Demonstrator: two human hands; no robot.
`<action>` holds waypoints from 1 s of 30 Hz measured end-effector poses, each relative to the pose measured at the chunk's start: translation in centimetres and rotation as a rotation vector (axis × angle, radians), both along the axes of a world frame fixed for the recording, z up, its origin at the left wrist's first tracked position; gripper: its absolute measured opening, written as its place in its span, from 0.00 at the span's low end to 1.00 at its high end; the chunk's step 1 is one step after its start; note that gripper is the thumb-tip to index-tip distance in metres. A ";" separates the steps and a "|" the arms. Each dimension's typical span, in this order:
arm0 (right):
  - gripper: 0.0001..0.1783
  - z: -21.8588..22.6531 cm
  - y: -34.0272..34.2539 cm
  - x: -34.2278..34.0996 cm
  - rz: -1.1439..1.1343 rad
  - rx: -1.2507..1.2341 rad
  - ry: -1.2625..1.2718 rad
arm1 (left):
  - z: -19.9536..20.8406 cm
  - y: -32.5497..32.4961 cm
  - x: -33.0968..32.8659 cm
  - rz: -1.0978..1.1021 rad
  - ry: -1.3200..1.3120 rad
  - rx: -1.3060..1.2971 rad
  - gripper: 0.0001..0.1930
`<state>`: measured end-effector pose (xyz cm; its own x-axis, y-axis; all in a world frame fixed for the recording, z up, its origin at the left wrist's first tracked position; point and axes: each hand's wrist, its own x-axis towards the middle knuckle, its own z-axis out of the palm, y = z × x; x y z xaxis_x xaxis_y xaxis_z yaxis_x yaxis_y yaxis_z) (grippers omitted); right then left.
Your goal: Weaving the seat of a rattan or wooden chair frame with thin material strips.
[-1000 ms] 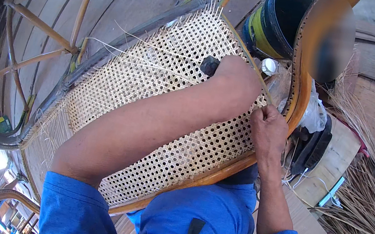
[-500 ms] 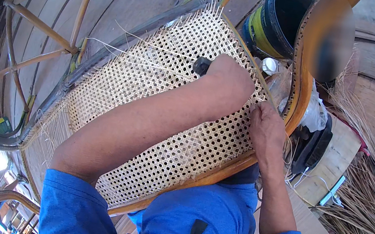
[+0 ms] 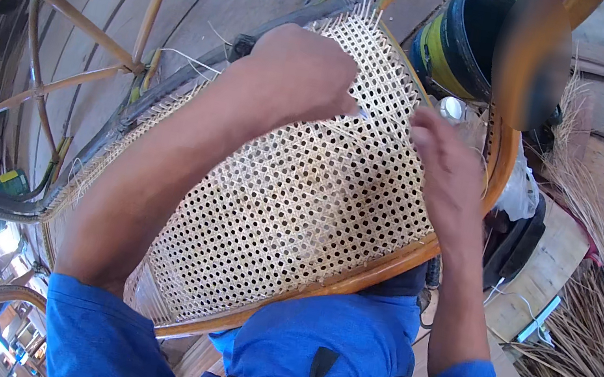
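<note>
A woven cane panel (image 3: 303, 181) with small octagonal holes stretches across a curved brown wooden frame (image 3: 376, 273) over my lap. Loose cane ends stick out along its far edge. My left hand (image 3: 302, 69) is closed above the upper part of the weave. It grips a tool whose dark handle end (image 3: 243, 45) shows beyond the fist, and a small pale tip peeks out by the fingers. To the right, my right hand (image 3: 446, 161) hovers by the panel's right edge; motion blurs its fingers, and whether they hold a strand is unclear.
A dark bucket with a yellow band (image 3: 453, 46) stands at the far right. Beside it are a white cap-like thing (image 3: 452, 108) and a clear plastic bag (image 3: 518, 194). Bundled cane strips (image 3: 571, 345) lie at right. A bare rattan frame (image 3: 88, 33) rises at left over floorboards.
My left hand has moved up and left with the tool, its tip now showing. My right hand has lifted slightly upward from the panel's edge. The view has shifted a little.
</note>
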<state>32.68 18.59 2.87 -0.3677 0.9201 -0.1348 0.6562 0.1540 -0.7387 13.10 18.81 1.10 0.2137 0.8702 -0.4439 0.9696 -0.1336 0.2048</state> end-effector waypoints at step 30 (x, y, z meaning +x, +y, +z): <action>0.13 -5.7 -0.8 3.4 0.020 -0.020 -0.462 | -1.0 3.1 8.3 -0.461 -0.030 -0.131 0.11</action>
